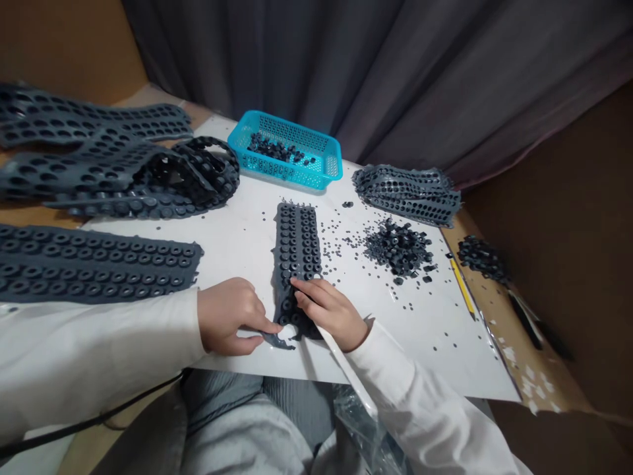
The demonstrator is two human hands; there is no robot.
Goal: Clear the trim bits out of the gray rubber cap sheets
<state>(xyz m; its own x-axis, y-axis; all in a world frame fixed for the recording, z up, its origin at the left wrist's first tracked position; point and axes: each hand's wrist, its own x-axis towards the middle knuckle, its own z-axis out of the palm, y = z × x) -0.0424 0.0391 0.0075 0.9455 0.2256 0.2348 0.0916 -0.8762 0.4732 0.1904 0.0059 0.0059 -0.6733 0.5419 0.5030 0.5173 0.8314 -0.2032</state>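
Note:
A narrow dark grey rubber sheet (299, 241) with rows of ring-shaped studs lies lengthwise before me on the white board. My left hand (232, 316) is at its near left corner, index finger stretched out onto the edge, thumb apart below and the other fingers curled. Beside that fingertip a thin torn strip (281, 342) curves around a gap showing white. My right hand (336, 313) holds a long white stick-like tool (349, 373), which slants back toward my right forearm; its working tip is hidden. The right index fingertip rests on the studs.
A blue basket (326, 173) with small dark pieces stands at the back. Perforated sheets (99, 158) and a studded sheet (99, 264) lie left. On the right are a folded sheet (408, 194), a pile of dark pieces (398, 247), scattered bits and a yellow cutter (462, 288).

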